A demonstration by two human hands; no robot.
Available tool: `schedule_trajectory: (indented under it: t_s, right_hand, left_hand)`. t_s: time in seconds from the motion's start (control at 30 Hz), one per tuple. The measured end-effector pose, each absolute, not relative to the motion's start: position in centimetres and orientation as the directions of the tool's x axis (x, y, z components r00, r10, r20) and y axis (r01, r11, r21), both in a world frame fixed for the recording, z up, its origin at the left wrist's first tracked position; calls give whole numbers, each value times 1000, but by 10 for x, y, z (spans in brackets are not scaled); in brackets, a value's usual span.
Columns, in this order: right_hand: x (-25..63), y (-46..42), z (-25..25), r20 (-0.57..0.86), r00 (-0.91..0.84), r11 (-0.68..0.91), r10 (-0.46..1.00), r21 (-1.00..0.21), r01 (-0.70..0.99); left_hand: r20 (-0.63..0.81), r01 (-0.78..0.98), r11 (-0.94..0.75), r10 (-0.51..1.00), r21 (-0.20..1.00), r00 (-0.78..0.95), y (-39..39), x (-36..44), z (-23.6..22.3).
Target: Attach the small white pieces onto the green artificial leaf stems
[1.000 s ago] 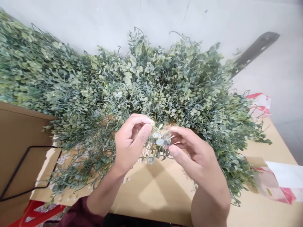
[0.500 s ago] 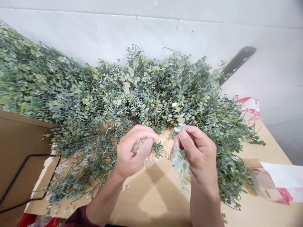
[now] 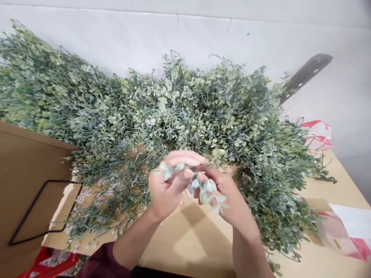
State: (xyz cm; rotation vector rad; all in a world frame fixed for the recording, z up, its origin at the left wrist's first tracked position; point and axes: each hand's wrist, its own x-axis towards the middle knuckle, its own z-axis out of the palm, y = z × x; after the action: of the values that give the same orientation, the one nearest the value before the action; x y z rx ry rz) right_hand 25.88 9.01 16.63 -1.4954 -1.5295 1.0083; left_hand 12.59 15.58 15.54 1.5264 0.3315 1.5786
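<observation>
My right hand (image 3: 232,200) is closed on a small pale-green artificial leaf sprig (image 3: 207,189), whose leaves hang below the fingers. Against it, my left hand (image 3: 166,193) has its thumb and fingers pinched at the sprig's other part, with some leaves lying over the thumb. The fingertips meet and hide the stem between them. Just beyond both hands spreads a large mass of similar artificial greenery (image 3: 179,112), with wiry stems sticking out. A looser heap of sprigs (image 3: 118,204) lies to the left of my left forearm.
A cardboard box (image 3: 31,162) stands at the left, beside a black wire frame (image 3: 29,210). The wooden table (image 3: 185,239) meets a white tiled wall (image 3: 139,34). A dark perforated metal bar (image 3: 307,75) leans there. Red-and-white plastic (image 3: 344,235) lies at the right, a red bag (image 3: 49,262) lower left.
My hands have come together. The right hand moved left with the sprig, and my left fingers have closed on it. The whole view has shifted slightly.
</observation>
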Motion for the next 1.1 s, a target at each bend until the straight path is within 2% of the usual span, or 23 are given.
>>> schedule_trajectory:
  t_s: [0.13, 0.2, 0.27, 0.47, 0.63, 0.73, 0.9, 1.0, 1.1]
  right_hand:
    - [248, 101, 144, -258, -228, 11, 939, -640, 769]
    - [237, 108, 126, -415, -254, 27, 873, -480, 877]
    - [223, 116, 107, -523, -238, 34, 818, -369, 929]
    - [193, 128, 79, -544, -246, 99, 802, -285, 953]
    - [203, 128, 81, -519, -253, 138, 817, -250, 958]
    - [219, 124, 94, -437, -202, 65, 877, -309, 949]
    - [258, 111, 127, -213, -109, -51, 971, -630, 775]
    - [280, 105, 144, -47, 62, -75, 997, -784, 616]
    - [291, 98, 155, 132, 262, -2, 956, -890, 456]
  left_hand:
    - [450, -503, -417, 891, 757, -61, 164, 121, 161]
    - [373, -523, -364, 923, 771, -93, 170, 117, 162]
    - [341, -510, -339, 935, 791, -94, 173, 112, 163]
    - [297, -411, -294, 953, 863, -58, 169, 108, 164]
    - [282, -412, -186, 941, 892, 186, 172, 106, 160]
    - [243, -362, -111, 907, 926, 344, 177, 104, 156]
    - [199, -224, -96, 842, 970, 501, 175, 101, 159]
    - [230, -178, -155, 788, 972, 570, 170, 101, 164]
    - [220, -80, -220, 744, 972, 632, 166, 103, 167]
